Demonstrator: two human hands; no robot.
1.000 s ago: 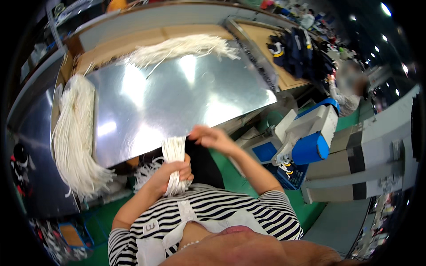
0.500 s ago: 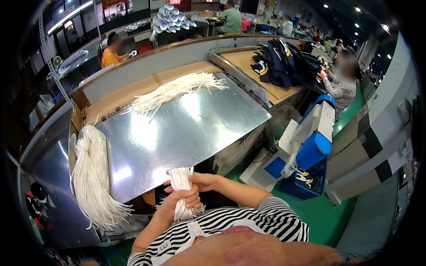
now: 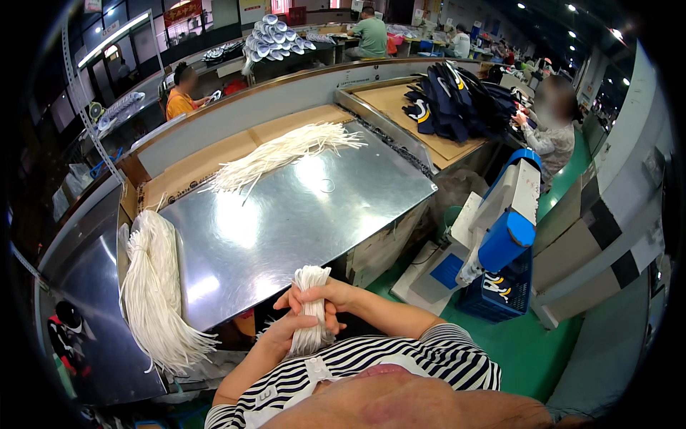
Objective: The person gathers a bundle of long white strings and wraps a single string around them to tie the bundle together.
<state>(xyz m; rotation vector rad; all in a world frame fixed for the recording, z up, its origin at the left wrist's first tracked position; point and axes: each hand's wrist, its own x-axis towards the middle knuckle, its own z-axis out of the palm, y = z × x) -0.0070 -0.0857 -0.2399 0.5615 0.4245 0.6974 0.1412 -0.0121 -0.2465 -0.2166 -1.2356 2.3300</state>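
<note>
Holding the bundle of white cords [image 3: 312,274] before our shirt [image 3: 400,355], our left hand [image 3: 294,329] is wrapped round its lower part, our right hand [image 3: 329,292] round its upper. Uneven pressure could let strands slip; brushing the metal table [image 3: 300,229] could splay the ends, we judge.

Green floor [image 3: 529,355], shiny metal tabletop [image 3: 286,214], low grey partition [image 3: 214,124], bright tube lamp [image 3: 114,39].
</note>
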